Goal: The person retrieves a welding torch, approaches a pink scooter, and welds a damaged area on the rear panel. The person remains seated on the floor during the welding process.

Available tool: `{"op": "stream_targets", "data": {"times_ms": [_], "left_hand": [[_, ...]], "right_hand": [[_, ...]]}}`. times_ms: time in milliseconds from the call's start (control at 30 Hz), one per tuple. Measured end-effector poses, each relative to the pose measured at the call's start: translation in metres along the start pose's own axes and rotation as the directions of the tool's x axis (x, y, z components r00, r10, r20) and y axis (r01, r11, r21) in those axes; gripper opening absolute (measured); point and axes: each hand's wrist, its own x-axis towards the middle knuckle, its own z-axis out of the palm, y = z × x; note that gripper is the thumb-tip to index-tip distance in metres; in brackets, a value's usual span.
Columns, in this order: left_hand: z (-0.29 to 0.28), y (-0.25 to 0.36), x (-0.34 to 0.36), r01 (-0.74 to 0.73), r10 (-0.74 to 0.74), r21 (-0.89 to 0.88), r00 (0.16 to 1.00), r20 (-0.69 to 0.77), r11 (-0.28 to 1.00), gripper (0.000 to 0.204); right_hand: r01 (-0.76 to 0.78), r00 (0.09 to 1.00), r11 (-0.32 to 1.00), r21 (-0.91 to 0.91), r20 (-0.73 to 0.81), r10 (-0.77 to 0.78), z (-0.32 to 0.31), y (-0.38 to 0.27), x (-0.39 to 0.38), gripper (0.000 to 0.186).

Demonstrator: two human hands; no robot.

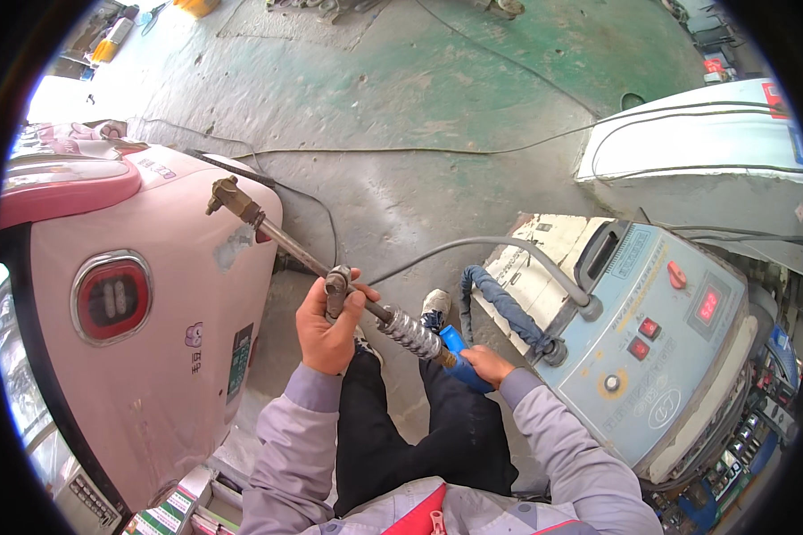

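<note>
My left hand (328, 325) grips the sliding weight on the steel shaft of a dent-pulling rod (285, 245). The rod's brass tip (226, 194) rests against the rear panel of a small pink vehicle (152, 357), next to a patch of bare scraped paint (230, 247). My right hand (484, 364) holds the rod's blue handle (455, 348) just behind a coiled spring (410, 332). A blue-wrapped cable (500, 303) runs from the handle toward a grey-blue welding machine (660, 348).
The welding machine with red displays and knobs stands to my right, a grey hose (500, 242) plugged into it. A white vehicle part (696, 134) lies further right. Thin cables (401, 150) cross the worn green concrete floor. Small boxes (178, 508) sit at the lower left.
</note>
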Motion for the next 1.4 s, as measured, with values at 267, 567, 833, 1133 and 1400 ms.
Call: {"op": "stream_targets", "data": {"times_ms": [267, 567, 833, 1133, 1400], "left_hand": [[-0.005, -0.006, 0.000, 0.085, -0.089, -0.059, 0.993, -0.075, 0.995, 0.026], [-0.013, -0.019, 0.011, -0.037, 0.038, 0.017, 0.998, -0.059, 0.999, 0.030], [-0.003, -0.023, 0.019, -0.107, 0.107, -0.069, 0.994, 0.002, 0.992, 0.029], [-0.055, -0.043, 0.008, -0.060, 0.094, -0.119, 0.949, 0.302, 0.991, 0.033], [-0.106, -0.092, 0.017, -0.122, 0.063, 0.336, 0.981, 0.181, 0.934, 0.027]], "right_hand": [[0.102, 0.976, 0.920, -0.378, -0.142, -0.167, -0.003, -0.031, -0.019, 0.061], [0.104, 0.982, 0.876, -0.472, -0.089, -0.165, -0.031, -0.067, 0.000, 0.058], [-0.028, 0.998, 0.994, -0.106, -0.065, 0.021, -0.062, -0.065, 0.015, 0.034], [0.232, 0.965, 0.971, 0.057, -0.141, -0.222, -0.028, 0.001, 0.017, 0.020], [0.298, 0.922, 0.951, -0.079, -0.236, -0.308, -0.038, -0.001, 0.079, 0.020]]}}
